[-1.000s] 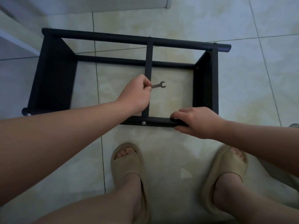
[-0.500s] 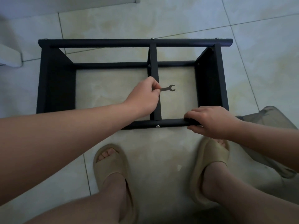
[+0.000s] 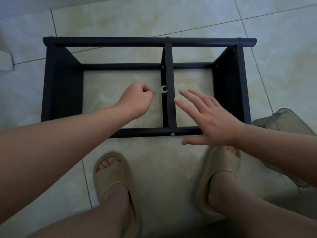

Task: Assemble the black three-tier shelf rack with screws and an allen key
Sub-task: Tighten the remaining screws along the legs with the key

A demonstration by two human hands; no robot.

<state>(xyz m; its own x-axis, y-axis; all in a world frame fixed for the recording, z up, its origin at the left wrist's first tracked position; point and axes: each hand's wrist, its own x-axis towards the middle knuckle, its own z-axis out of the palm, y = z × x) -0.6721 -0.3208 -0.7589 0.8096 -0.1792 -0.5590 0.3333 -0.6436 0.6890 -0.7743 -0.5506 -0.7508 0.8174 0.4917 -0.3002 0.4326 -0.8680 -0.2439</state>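
Note:
The black shelf rack frame point(image 3: 149, 41) stands on the tiled floor, seen from above, with a centre crossbar point(image 3: 169, 83) running front to back. A screw head point(image 3: 172, 134) shows on the near rail. My left hand point(image 3: 135, 101) pinches a small flat metal spanner point(image 3: 161, 90) just left of the centre crossbar. Over the frame's right half my right hand point(image 3: 208, 117) hovers with fingers spread and straight, holding nothing, its palm above the near rail.
My two feet in beige slides point(image 3: 113, 176) stand just in front of the rack. A grey-green bag point(image 3: 284, 122) lies on the floor at the right. A white object point(image 3: 5, 62) shows at the left edge.
My right hand has let go of the near rail and opened, lifting over the frame. My left hand with the spanner has shifted to the left side of the centre crossbar.

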